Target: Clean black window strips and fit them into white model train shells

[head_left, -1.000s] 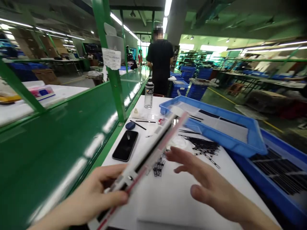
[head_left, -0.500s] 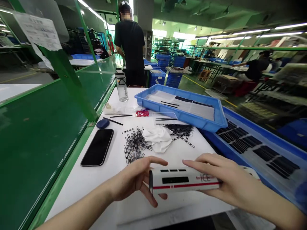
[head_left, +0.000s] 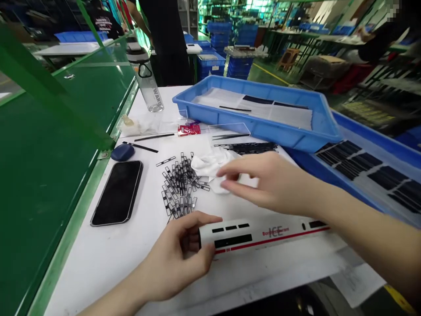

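A white model train car (head_left: 259,237) with a red stripe, dark windows and "ICE" lettering lies lengthwise near the table's front. My left hand (head_left: 184,254) is closed around its left end, thumb on the near side and fingers over the top. Above the car, my right hand (head_left: 263,180) is over a crumpled white cloth (head_left: 205,164), thumb and forefinger apart; whether the fingertips touch the cloth I cannot tell. Left of the cloth is a loose pile of small black-framed strips (head_left: 180,184). More black strips (head_left: 253,148) are heaped behind the hand.
A phone (head_left: 118,193) and a dark blue round object (head_left: 123,152) lie on the left. Farther back stand a water bottle (head_left: 146,83) and a red packet (head_left: 189,130). Blue trays (head_left: 263,127) with dark strips stand at the right. A person (head_left: 164,39) stands beyond the table.
My right hand has let go of the train car and moved up and left to the cloth. My left hand has closed on the car's left end. The view has tilted downward.
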The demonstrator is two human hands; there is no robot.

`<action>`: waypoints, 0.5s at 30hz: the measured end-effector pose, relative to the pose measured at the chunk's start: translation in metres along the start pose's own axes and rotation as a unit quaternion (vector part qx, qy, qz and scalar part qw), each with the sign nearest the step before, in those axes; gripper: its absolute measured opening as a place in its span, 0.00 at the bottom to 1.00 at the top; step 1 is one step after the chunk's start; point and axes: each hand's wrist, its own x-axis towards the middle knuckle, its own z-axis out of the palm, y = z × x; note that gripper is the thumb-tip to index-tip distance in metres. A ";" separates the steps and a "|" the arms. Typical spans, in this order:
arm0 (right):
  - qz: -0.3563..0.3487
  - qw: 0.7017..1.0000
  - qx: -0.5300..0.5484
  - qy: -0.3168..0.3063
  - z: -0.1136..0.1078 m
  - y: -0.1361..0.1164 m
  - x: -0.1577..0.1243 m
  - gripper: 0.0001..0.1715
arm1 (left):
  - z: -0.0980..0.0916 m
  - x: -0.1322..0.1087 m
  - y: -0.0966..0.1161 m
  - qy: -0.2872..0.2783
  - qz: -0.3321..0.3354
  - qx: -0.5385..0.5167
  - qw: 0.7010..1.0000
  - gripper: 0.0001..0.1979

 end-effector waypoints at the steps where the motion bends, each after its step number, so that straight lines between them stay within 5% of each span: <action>1: -0.021 0.999 -0.027 -0.034 0.009 0.001 0.015 0.12 | -0.001 0.000 0.001 0.000 0.000 0.006 1.000 0.15; 4: -0.065 0.992 -0.061 -0.093 0.028 0.007 0.043 0.10 | -0.002 -0.001 0.006 -0.002 -0.009 0.011 1.000 0.14; 7: -0.092 0.994 -0.020 -0.050 0.021 0.019 0.045 0.10 | -0.004 -0.002 0.009 -0.010 -0.016 0.042 0.999 0.16; 11: -0.006 1.000 -0.014 -0.008 -0.022 0.037 0.016 0.11 | -0.012 -0.002 0.007 0.017 -0.006 0.154 0.988 0.17; 15: 0.095 0.992 0.024 -0.074 -0.051 0.043 -0.034 0.15 | -0.022 0.000 -0.002 0.020 0.002 0.206 0.978 0.18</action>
